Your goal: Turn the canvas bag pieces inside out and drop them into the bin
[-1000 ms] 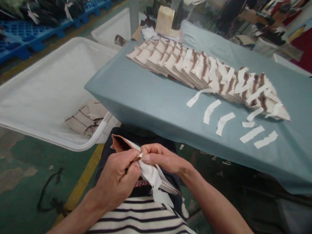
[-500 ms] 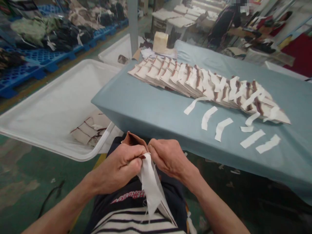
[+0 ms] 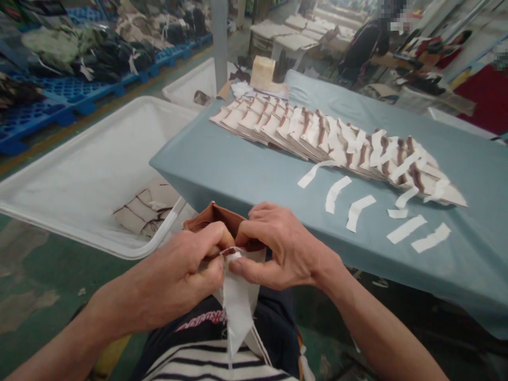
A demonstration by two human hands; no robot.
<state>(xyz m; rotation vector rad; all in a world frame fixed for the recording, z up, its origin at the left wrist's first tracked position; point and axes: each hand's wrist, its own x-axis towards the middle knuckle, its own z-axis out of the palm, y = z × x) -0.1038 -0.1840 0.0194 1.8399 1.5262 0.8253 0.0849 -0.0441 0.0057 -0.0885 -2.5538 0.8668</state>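
A cream fabric piece with brown edging (image 3: 254, 270) is held over my lap, its brown lining showing at the top. My left hand (image 3: 190, 270) pinches its edge from the left, fingers closed. My right hand (image 3: 281, 246) grips the same edge from the right, with the thumb pressed on the top of a white strip (image 3: 236, 312). That strip hangs down from between the two hands over the cream cloth. My fingers hide part of the edge.
On the blue-covered table (image 3: 222, 164) lies a long overlapping row of cream and brown pieces (image 3: 309, 132), with loose white strips (image 3: 359, 211) in front. A white bin (image 3: 79, 159) at left holds folded cream pieces (image 3: 146, 206). A person (image 3: 365, 42) is in the background.
My right hand has come in closer, its thumb now over the strip's top. The fabric piece's brown opening has spread wider, and both hands sit slightly further left.
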